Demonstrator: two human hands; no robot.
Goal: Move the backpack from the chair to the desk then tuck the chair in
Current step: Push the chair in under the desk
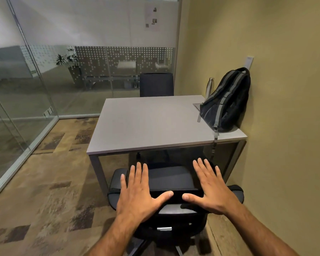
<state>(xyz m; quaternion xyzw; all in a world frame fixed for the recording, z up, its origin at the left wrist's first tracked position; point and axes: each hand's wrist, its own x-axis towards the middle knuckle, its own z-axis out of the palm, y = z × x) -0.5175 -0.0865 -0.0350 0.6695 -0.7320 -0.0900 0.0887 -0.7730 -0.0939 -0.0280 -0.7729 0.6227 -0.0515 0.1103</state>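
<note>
A black backpack (227,100) with grey stripes stands on the right rear part of the grey desk (146,122), leaning against the yellow wall. One strap hangs over the desk's front edge. A black office chair (171,177) stands in front of the desk, its backrest top toward me and its seat partly under the desk edge. My left hand (139,193) is spread flat over the backrest's left side. My right hand (211,189) is spread flat over its right side. Both hands have fingers apart and hold nothing.
A steel bottle (209,87) stands behind the backpack. A second dark chair (156,85) is tucked at the desk's far side. Glass walls (35,89) close the room at left and back. The yellow wall (284,126) runs close along the right. Patterned carpet lies at left.
</note>
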